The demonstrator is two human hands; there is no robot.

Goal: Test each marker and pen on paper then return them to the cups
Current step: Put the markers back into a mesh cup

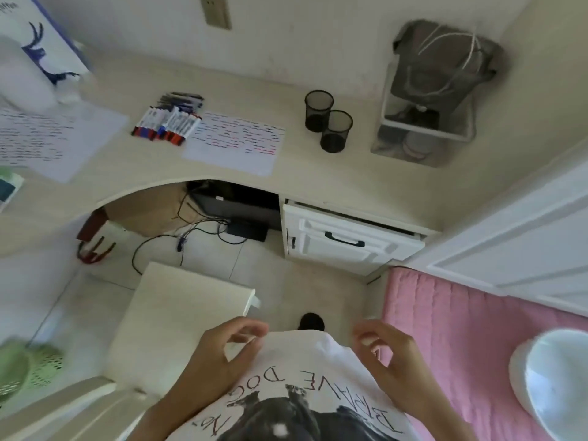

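Note:
Several markers (167, 125) with white barrels and red or blue caps lie side by side on the cream desk (318, 173). A bunch of dark pens (183, 100) rests just behind them. Right of the markers is a sheet of paper (235, 143) covered in short red, blue and black strokes. Two black mesh cups (327, 120) stand upright and look empty, further right. My left hand (219, 354) and my right hand (386, 354) hover low in front of my white printed shirt, far from the desk, fingers loosely curled and holding nothing.
A second marked sheet (47, 138) lies at the desk's left. A wire rack (426, 122) with a grey bag stands at the right. A white chair (178, 319) is before the desk, cables beneath it, a white drawer (346, 240) right, a pink bed (461, 338) beside me.

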